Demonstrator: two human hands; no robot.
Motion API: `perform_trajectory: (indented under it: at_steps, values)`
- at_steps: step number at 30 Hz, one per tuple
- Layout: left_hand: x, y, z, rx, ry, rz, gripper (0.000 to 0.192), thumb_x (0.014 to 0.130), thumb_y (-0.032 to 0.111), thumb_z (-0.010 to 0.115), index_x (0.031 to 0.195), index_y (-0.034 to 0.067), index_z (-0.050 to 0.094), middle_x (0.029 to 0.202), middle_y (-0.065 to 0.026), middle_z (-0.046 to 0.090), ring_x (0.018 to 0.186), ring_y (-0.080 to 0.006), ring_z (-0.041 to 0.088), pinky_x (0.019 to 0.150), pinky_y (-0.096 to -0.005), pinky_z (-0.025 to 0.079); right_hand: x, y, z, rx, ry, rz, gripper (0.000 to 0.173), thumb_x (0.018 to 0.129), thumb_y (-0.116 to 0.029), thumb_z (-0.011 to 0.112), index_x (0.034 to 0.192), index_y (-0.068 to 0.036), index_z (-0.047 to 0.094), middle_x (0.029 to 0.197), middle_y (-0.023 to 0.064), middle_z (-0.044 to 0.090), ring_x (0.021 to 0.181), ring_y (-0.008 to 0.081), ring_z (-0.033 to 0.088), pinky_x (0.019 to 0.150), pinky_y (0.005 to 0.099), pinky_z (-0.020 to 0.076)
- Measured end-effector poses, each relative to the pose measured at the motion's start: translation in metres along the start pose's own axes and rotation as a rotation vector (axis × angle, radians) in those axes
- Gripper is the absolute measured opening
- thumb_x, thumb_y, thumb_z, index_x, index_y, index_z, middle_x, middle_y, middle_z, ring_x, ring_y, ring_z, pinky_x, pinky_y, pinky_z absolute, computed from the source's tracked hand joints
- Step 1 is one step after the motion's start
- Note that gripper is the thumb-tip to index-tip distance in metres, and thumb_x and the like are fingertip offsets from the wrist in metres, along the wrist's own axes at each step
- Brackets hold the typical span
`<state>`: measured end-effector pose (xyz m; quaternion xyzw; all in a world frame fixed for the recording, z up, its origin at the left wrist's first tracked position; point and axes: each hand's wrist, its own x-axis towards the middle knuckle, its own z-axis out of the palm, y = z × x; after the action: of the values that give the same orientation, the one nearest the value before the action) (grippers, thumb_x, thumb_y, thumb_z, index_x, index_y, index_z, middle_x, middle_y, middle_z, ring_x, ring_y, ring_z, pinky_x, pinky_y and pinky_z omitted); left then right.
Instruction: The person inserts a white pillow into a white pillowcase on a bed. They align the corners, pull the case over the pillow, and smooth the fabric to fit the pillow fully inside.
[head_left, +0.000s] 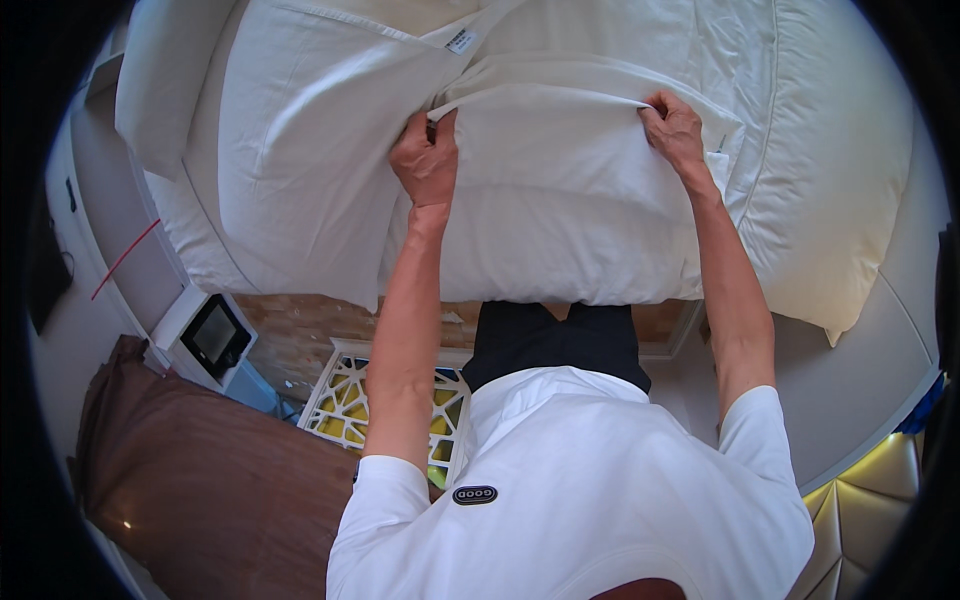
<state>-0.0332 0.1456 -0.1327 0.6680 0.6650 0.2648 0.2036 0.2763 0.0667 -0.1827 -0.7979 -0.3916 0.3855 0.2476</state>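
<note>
A white cloth (555, 142), apparently bed linen, lies over the edge of a padded white surface in front of me. My left hand (429, 157) pinches its upper edge between thumb and fingers, beside a fold. Further right along the same edge, my right hand (673, 129) grips the fabric with curled fingers. Between the hands the edge runs slightly slack. A folded white cloth (322, 150) bearing a printed label (460, 40) lies to the left of my left hand.
White pillows (832, 150) lie at the right, one corner overhanging a pale curved ledge (840, 375). At lower left are a brown cover (217, 480), a white device with a dark screen (216, 337) and a white lattice-topped basket (337, 360) holding yellow items. Wooden flooring (300, 322) shows below.
</note>
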Motion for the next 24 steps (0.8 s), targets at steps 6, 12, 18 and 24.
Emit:
perform_trajectory:
  at_steps: [6, 12, 18, 24]
  values:
    - [-0.002, 0.014, 0.013, -0.099, 0.107, -0.126, 0.015, 0.083, 0.015, 0.069, 0.085, 0.001, 0.062, 0.065, -0.0101, 0.061, 0.055, -0.0243, 0.058, 0.060, -0.0320, 0.048, -0.002, -0.009, -0.004, -0.034, 0.057, -0.055, 0.016, 0.082, -0.018, 0.062, 0.088, -0.003, 0.064, 0.072, 0.0109, 0.065, 0.069, 0.0227, 0.063, 0.069, 0.0330, 0.0495]
    - [-0.015, 0.013, 0.030, -0.369, 0.065, -0.274, 0.026, 0.083, 0.006, 0.065, 0.107, -0.002, 0.058, 0.093, -0.0112, 0.064, 0.080, -0.0197, 0.064, 0.074, -0.0317, 0.051, 0.000, 0.001, -0.005, 0.055, 0.144, -0.119, 0.022, 0.083, -0.016, 0.061, 0.101, -0.005, 0.064, 0.089, 0.0123, 0.068, 0.078, 0.0249, 0.065, 0.074, 0.0339, 0.0518]
    - [-0.061, 0.018, 0.034, -0.056, 0.011, 0.063, 0.030, 0.077, -0.001, 0.068, 0.106, 0.000, 0.059, 0.105, -0.0156, 0.060, 0.089, -0.0302, 0.061, 0.079, -0.0376, 0.050, -0.025, 0.045, -0.043, -0.033, 0.299, -0.005, 0.028, 0.082, -0.009, 0.053, 0.108, -0.005, 0.062, 0.099, 0.0139, 0.067, 0.088, 0.0267, 0.066, 0.079, 0.0363, 0.0522]
    - [-0.044, 0.059, 0.061, 0.004, -0.049, 0.365, 0.028, 0.075, -0.002, 0.068, 0.102, 0.001, 0.061, 0.103, -0.0147, 0.061, 0.094, -0.0334, 0.059, 0.081, -0.0400, 0.049, -0.035, 0.097, -0.070, -0.186, 0.110, -0.046, 0.037, 0.074, -0.002, 0.046, 0.108, -0.006, 0.061, 0.101, 0.0163, 0.065, 0.097, 0.0323, 0.063, 0.085, 0.0392, 0.0487]
